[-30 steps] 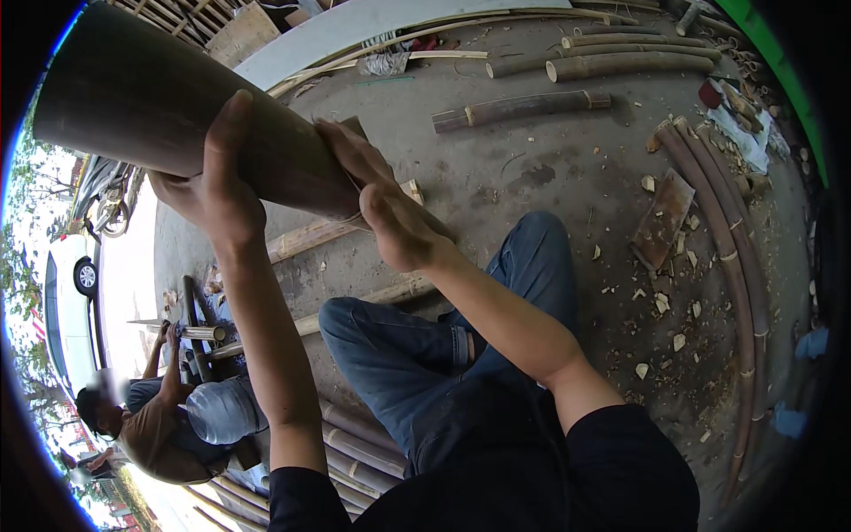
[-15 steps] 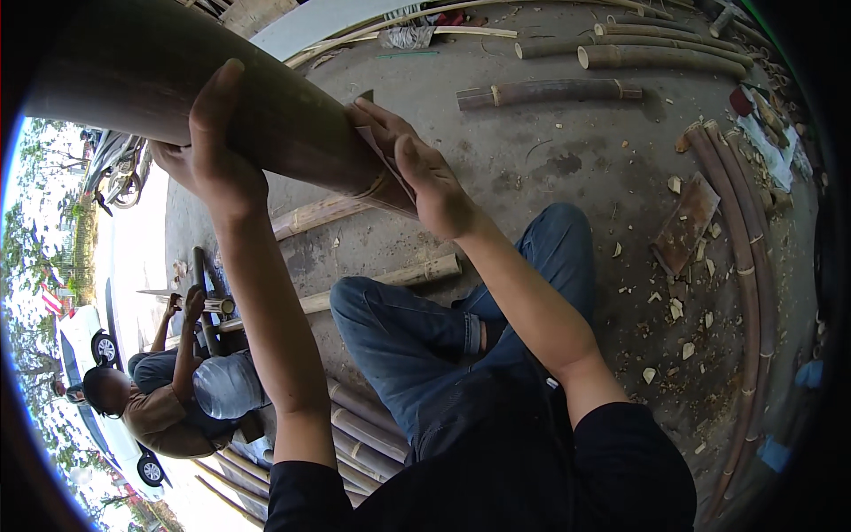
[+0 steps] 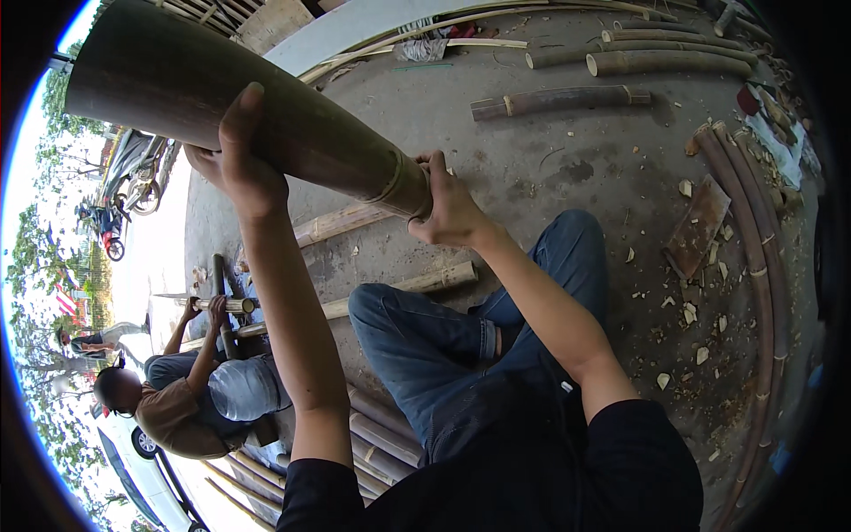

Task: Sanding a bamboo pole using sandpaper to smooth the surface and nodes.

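Observation:
A thick dark bamboo tube [image 3: 310, 133] is held up at a slant in front of me, its wide end at the upper left and a ringed node near its lower right end. My left hand [image 3: 241, 164] grips the tube from below around its middle, thumb lying along the near side. At the lower right end, my right hand [image 3: 452, 204] curls over the rim with bent fingers. The thin brown sheet seen earlier under that palm cannot be made out clearly now.
Bamboo lengths [image 3: 674, 62] lie at the far right, with a shorter piece [image 3: 563, 102] nearer. Long poles [image 3: 753, 257] and a rusty plate [image 3: 697, 226] lie among chips on the right. On the left a co-worker [image 3: 173, 399] sits by a clear water jug [image 3: 241, 388].
My right hand has shifted from the tube's side, where it pressed a brown sheet, to wrap around its end. The tube sits slightly farther right in view, showing its wide end.

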Tool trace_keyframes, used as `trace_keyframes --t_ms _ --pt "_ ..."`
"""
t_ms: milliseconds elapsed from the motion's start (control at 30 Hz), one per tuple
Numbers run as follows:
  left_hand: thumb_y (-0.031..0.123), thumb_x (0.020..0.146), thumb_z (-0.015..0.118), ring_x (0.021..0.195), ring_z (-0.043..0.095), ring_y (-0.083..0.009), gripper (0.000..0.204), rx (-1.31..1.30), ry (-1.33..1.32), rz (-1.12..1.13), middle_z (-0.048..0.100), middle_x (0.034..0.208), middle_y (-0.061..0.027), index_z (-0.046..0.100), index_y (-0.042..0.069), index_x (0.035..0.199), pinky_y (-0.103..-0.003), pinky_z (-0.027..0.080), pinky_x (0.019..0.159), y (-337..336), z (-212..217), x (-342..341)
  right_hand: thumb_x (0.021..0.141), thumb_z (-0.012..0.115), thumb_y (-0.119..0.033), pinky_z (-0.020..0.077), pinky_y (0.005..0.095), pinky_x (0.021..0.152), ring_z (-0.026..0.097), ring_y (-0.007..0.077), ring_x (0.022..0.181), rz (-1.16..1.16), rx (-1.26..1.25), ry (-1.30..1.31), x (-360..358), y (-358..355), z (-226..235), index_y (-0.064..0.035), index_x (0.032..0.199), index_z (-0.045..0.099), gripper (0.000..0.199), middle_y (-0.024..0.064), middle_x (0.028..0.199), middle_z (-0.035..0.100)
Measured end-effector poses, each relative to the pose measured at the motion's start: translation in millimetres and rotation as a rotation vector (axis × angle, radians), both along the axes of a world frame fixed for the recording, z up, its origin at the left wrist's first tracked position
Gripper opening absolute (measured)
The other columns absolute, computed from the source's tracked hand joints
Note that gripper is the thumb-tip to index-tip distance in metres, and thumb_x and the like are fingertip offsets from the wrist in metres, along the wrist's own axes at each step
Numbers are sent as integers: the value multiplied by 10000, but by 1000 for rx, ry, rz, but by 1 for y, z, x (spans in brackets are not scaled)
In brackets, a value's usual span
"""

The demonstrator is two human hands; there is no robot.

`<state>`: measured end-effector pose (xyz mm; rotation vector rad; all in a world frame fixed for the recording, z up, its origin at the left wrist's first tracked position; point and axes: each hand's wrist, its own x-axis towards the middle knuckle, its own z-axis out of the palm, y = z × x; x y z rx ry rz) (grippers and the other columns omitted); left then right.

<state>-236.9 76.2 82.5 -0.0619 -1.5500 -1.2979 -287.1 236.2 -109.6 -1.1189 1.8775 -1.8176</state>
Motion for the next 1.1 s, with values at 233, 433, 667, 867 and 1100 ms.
trace_keyframes --t_ms 233,433,667,867,1100 --pt "196 793 820 987 685 -279 586 9 -72 -28 682 1114 -155 603 -52 1277 -399 551 972 -5 -1 -1 649 948 -303 558 498 982 662 456 1118 -318 -511 539 -15 -53 101 48 1406 464 965 280 1238 632" --pt "392 944 596 1238 645 -369 646 66 -127 -103 669 1317 -225 569 -54 1410 -480 466 1122 -42 -12 10 643 941 -492 580 496 921 714 412 1036 -390 -244 340 1 -38 -57 -14 1313 571 903 224 1148 692" --pt "423 927 558 1242 639 -391 692 29 -95 -130 666 1307 -242 559 -78 1405 -493 455 1129 -53 -15 15 640 937 -599 567 507 950 701 400 1088 -367 58 157 8 -1 -168 -21 1285 583 936 203 1164 693" --pt "412 930 560 1235 644 -383 664 94 -118 -117 673 1292 -235 577 -69 1387 -491 456 1129 -44 -12 12 866 783 -554 525 455 1012 649 357 1195 -256 -584 246 1 -59 1 -13 1325 618 728 202 1147 690" --pt "423 925 585 1190 659 -370 638 99 -72 56 691 1250 -227 618 -61 1339 -480 477 1095 -59 -13 18 1129 395 -320 520 370 1001 711 299 1121 -286 -335 -65 -4 -49 -112 2 1247 733 482 190 1188 747"
